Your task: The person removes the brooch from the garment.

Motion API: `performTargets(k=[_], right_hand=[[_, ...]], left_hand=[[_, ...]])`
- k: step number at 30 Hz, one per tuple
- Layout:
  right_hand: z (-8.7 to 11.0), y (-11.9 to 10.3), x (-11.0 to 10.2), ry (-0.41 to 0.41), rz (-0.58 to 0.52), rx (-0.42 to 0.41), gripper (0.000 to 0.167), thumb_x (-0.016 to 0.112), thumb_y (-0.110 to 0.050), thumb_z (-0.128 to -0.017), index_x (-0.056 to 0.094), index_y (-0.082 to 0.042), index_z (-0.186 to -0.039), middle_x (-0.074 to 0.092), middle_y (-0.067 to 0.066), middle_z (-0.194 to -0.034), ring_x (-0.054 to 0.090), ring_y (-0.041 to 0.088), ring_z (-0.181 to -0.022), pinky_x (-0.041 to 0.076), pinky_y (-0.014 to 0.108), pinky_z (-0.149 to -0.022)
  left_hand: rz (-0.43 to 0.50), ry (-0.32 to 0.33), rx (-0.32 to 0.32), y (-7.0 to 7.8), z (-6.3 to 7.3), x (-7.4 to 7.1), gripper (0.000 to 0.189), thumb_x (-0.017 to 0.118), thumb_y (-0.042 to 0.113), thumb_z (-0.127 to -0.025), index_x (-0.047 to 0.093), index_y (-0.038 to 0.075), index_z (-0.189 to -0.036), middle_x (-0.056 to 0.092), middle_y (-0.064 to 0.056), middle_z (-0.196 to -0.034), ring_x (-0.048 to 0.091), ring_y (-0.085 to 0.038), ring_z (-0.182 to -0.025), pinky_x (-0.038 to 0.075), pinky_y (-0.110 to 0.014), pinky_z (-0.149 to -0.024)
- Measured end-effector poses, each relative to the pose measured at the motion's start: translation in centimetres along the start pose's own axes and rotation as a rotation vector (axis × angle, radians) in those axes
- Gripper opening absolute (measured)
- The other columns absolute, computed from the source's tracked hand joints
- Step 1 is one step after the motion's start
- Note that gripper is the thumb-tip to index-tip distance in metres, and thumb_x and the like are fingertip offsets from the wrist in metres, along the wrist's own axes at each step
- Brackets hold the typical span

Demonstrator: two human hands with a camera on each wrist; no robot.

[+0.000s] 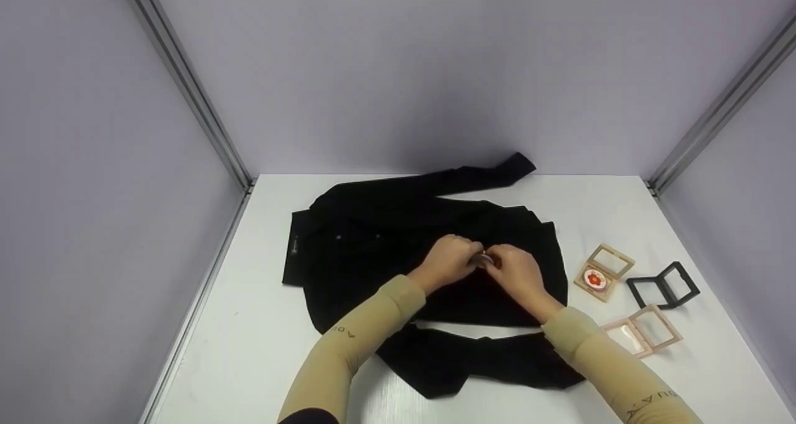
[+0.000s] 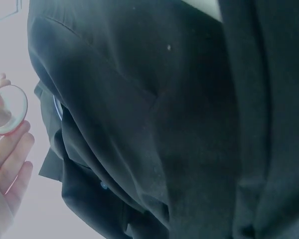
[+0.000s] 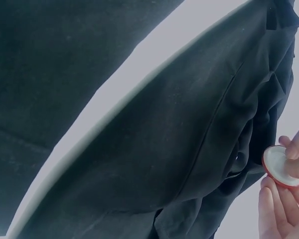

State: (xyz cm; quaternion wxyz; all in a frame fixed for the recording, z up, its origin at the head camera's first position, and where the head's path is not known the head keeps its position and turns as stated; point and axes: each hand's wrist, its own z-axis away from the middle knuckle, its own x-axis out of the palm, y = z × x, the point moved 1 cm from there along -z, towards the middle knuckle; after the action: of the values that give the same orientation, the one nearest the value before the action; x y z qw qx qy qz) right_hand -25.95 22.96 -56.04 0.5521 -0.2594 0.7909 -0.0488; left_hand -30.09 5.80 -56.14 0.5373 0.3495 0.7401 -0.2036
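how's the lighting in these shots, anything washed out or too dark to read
Head view: the black garment is so dark its folds mostly vanish, and a broad soft shadow dims the back wall; left wrist view: hazy with a bluish cast, the fingers washed out pale; right wrist view: similar haze, the table looking pale and flat.

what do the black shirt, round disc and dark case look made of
Shirt: matte cloth; soft folds and stitched seams show it, fibre unclear.
Disc: smooth plastic or coated metal, perhaps; its white face and red rim look even, which leaves both open.
Dark case: probably moulded plastic; its thin, straight frames suggest it, finish too small to judge.
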Motion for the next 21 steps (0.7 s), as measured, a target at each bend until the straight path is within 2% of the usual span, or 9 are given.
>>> performTargets(k=[7, 21], right_hand=[[0.1, 0.5, -0.3, -0.016, 0.005, -0.005, 0.008, 0.083, -0.008, -0.087, 0.077, -0.007, -0.091, 0.074, 0.008, -0.083, 0.065, 0.022, -0.070, 0.056, 0.043, -0.068], [1.4, 1.1, -0.5, -0.012, 0.014, -0.019, 0.009, 0.085, -0.009, -0.086, 0.075, -0.007, -0.087, 0.070, 0.007, -0.078, 0.063, 0.021, -0.068, 0.054, 0.042, -0.065]], left_hand=[[-0.011, -0.002, -0.004, 0.4, -0.2, 0.2, 0.017, 0.073, 0.033, -0.100, 0.075, 0.017, -0.099, 0.079, 0.003, -0.089, 0.076, -0.015, -0.083, 0.060, -0.031, -0.082], [0.006, 0.010, 0.011, 1.4, 0.0, 1.0, 0.008, 0.077, 0.024, -0.096, 0.078, 0.018, -0.101, 0.081, 0.006, -0.095, 0.077, -0.012, -0.087, 0.061, -0.030, -0.084]])
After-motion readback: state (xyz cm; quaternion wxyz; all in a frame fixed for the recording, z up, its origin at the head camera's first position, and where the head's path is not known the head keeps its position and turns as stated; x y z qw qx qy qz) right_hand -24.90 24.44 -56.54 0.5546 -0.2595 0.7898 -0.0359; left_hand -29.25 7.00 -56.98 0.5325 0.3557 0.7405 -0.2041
